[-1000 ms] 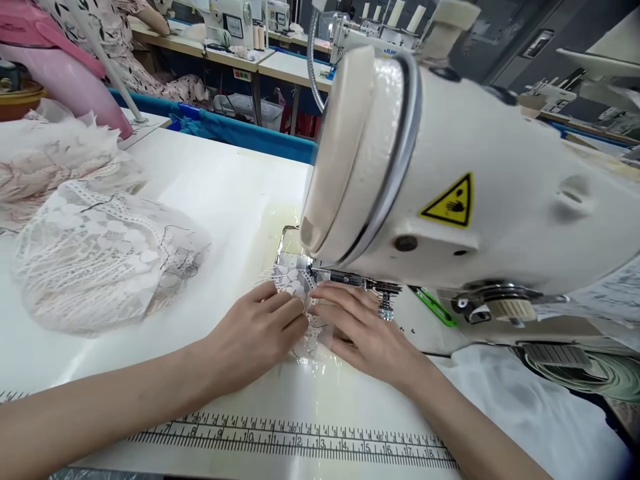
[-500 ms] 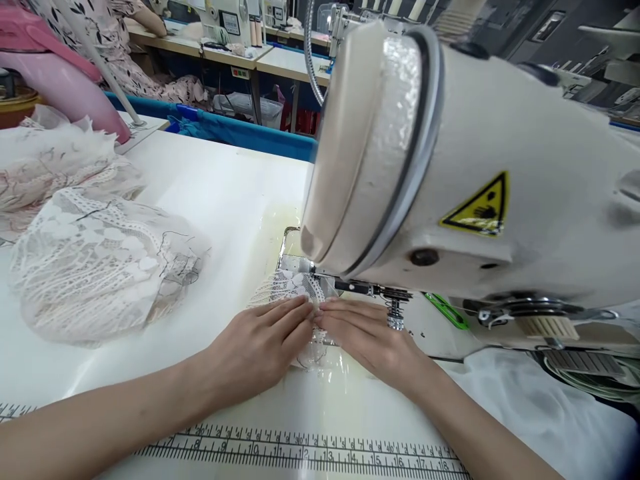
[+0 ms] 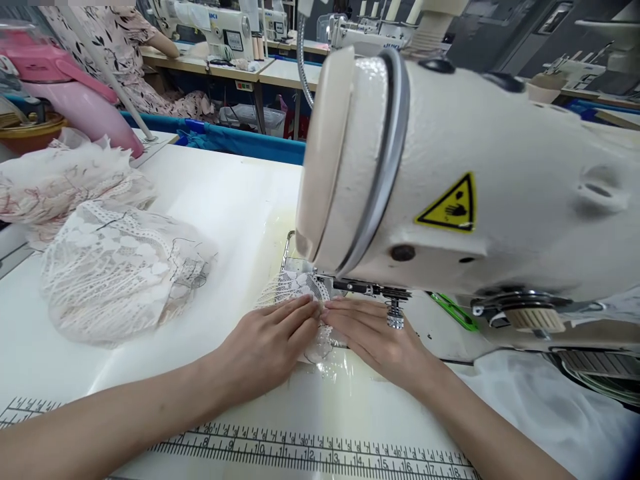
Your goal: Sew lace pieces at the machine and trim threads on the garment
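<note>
My left hand and my right hand lie flat side by side on the white table, fingertips almost touching. Both press on a small white lace piece that runs under the head of a cream sewing machine. The fingers of both hands are stretched out and point toward the needle area, which the machine head mostly hides. A ring shows on my right hand.
A heap of white lace pieces lies at the left, with more pinkish lace behind it. A printed ruler runs along the near table edge. White cloth lies at the right. Another person sits at a far machine.
Both hands have flattened from a pinching hold and slid slightly toward me with the lace; the view shifted a little.
</note>
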The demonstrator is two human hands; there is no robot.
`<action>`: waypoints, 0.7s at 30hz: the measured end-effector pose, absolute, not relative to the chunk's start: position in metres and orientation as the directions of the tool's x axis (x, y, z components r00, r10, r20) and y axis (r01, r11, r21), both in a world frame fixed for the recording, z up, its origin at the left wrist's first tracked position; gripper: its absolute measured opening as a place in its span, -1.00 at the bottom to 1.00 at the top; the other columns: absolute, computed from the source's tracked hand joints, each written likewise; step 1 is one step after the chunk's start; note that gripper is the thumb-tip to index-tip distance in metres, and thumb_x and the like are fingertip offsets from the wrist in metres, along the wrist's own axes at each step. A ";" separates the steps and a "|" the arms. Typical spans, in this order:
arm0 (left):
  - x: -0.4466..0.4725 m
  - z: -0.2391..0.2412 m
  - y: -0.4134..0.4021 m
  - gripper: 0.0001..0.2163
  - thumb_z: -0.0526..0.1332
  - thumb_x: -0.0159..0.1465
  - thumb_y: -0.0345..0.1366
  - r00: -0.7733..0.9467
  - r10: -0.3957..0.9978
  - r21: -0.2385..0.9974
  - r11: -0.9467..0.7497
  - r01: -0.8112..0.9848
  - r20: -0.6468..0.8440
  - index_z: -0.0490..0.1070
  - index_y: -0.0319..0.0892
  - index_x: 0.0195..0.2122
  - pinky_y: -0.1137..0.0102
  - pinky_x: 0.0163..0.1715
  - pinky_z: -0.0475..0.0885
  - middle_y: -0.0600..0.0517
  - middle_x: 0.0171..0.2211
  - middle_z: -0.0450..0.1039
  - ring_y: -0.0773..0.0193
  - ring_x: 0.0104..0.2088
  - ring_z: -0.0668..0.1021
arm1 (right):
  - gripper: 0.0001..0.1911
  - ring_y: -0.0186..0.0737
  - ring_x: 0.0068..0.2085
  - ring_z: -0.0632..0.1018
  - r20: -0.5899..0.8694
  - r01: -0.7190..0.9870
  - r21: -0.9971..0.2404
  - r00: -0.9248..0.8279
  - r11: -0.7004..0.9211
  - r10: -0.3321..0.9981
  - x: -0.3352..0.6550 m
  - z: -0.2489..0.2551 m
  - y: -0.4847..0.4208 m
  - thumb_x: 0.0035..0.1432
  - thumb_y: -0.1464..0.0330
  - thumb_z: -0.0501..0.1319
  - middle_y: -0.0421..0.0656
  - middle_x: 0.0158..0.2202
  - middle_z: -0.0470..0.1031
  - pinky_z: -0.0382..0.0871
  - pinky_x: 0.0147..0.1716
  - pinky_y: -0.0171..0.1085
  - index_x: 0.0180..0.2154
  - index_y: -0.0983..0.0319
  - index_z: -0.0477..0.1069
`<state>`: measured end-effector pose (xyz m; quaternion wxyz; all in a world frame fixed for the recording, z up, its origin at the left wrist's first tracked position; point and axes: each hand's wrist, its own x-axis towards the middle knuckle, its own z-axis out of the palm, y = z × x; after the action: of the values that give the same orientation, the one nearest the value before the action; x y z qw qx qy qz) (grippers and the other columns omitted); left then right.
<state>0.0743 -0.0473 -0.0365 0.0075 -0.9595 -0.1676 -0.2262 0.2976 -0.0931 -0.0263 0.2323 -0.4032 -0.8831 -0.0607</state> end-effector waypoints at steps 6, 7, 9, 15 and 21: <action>0.076 -0.036 -0.046 -0.70 -0.02 0.28 -0.55 0.845 0.321 0.056 -0.942 0.330 0.427 0.37 -0.36 -0.02 0.25 0.02 0.55 -0.17 0.02 0.53 0.09 0.10 0.51 | -0.74 -0.23 -0.12 0.64 0.442 0.763 -0.053 -0.560 0.644 0.700 0.298 -0.023 -0.090 0.31 0.51 0.11 -0.20 -0.15 0.64 0.60 -0.23 -0.32 -0.09 0.15 0.50; 0.075 -0.035 -0.046 -0.71 0.00 0.27 -0.55 0.845 0.323 0.058 -0.942 0.331 0.427 0.38 -0.36 -0.04 0.25 0.03 0.55 -0.17 0.02 0.53 0.09 0.09 0.52 | -0.74 -0.24 -0.10 0.63 0.455 0.748 -0.062 -0.568 0.661 0.686 0.297 -0.025 -0.090 0.31 0.52 0.10 -0.20 -0.15 0.64 0.60 -0.18 -0.31 -0.10 0.17 0.50; 0.074 -0.035 -0.046 -0.76 0.03 0.25 -0.53 0.836 0.337 0.071 -0.937 0.341 0.433 0.39 -0.35 -0.10 0.25 0.02 0.55 -0.18 0.00 0.54 0.09 0.06 0.55 | -0.74 -0.24 -0.04 0.61 0.462 0.715 -0.070 -0.595 0.696 0.658 0.294 -0.028 -0.089 0.31 0.54 0.10 -0.18 -0.11 0.63 0.57 -0.05 -0.27 -0.10 0.21 0.50; 0.068 -0.034 -0.043 -0.75 0.13 0.12 -0.52 0.817 0.415 0.118 -0.907 0.403 0.401 0.39 -0.35 -0.15 0.23 -0.05 0.59 -0.24 0.00 0.53 0.02 0.03 0.57 | -0.73 -0.19 -0.01 0.59 0.449 0.705 0.061 -0.652 0.706 0.612 0.280 -0.031 -0.093 0.27 0.60 0.11 -0.10 -0.08 0.62 0.51 0.04 -0.17 -0.10 0.28 0.51; 0.066 -0.032 -0.036 -0.61 0.11 -0.10 -0.58 0.801 0.479 0.137 -0.876 0.462 0.360 0.39 -0.30 -0.18 0.25 -0.09 0.61 -0.24 0.01 0.52 0.01 -0.01 0.60 | -0.74 -0.18 -0.02 0.59 0.434 0.708 0.099 -0.663 0.699 0.610 0.271 -0.034 -0.090 0.25 0.60 0.12 -0.06 -0.09 0.62 0.52 0.03 -0.22 -0.10 0.34 0.52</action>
<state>0.0662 -0.0361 -0.0316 -0.0211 -0.9486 -0.2481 -0.1954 0.2706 -0.0904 -0.0337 0.1877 -0.3652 -0.9024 -0.1305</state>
